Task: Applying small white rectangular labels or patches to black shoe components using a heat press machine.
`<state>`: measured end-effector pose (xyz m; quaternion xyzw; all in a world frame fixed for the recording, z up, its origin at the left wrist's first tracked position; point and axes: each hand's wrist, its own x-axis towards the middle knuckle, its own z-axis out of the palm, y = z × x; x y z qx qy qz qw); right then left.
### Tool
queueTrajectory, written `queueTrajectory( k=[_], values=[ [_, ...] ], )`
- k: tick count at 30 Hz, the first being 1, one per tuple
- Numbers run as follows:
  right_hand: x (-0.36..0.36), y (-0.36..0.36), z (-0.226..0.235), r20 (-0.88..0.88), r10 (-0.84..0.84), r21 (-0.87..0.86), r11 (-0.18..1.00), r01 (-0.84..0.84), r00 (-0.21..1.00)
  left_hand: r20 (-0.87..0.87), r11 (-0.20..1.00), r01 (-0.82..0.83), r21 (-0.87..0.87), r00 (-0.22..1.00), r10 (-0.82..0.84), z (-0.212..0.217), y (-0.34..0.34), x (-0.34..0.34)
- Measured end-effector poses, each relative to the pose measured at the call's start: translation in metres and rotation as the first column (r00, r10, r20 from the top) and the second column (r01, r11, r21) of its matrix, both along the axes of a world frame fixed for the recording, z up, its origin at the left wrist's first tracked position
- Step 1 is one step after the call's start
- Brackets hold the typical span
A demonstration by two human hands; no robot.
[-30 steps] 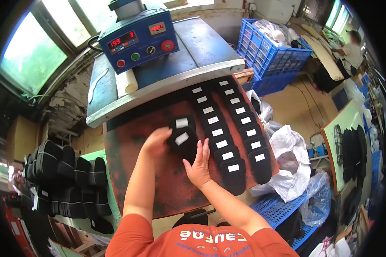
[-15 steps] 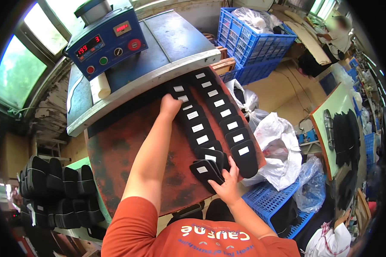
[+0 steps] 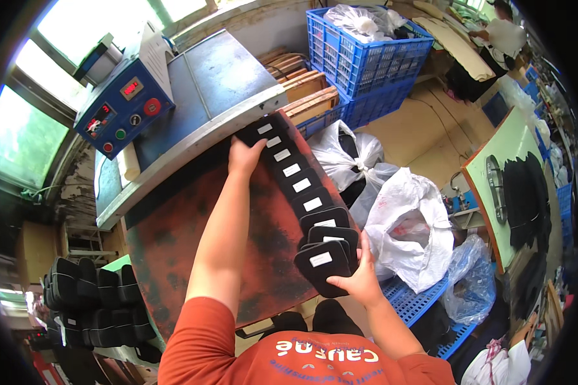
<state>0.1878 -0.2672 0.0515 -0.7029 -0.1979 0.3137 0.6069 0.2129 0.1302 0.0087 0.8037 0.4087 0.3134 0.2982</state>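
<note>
We find the right hand point(image 3: 359, 277) clamped on rounded, white-labelled black fabric-looking pads point(image 3: 324, 273), seemingly to keep them squared, at the near end of an overlapping row point(image 3: 307, 191); the left hand point(image 3: 245, 156) is at the far end, its grip indeterminable.

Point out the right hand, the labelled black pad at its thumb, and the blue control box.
Right hand point(image 3: 363, 282): head view, middle of the hand.
Black pad point(image 3: 321, 276): head view, bare black face below its white label.
Blue control box point(image 3: 120, 110): head view, middle of the front panel.
</note>
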Motion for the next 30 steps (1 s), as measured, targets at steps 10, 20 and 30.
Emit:
queueTrajectory(
  k=[10,20,30],
  values=[
    [0.057,0.028,-0.01,0.409,0.358,0.067,0.906,-0.419,0.839,0.602,0.046,0.623,-0.781,0.771,-0.206,0.019,-0.143,-0.078],
    [-0.009,0.073,0.034,0.802,0.509,-0.385,0.841,-0.381,0.313,0.762,0.57,0.676,-0.467,0.634,-0.129,0.028,-0.108,-0.14],
    [-0.001,0.063,0.012,0.681,0.459,-0.165,0.855,-0.491,0.571,0.813,0.472,0.774,-0.422,0.553,-0.18,0.009,-0.127,-0.141]
  ],
)
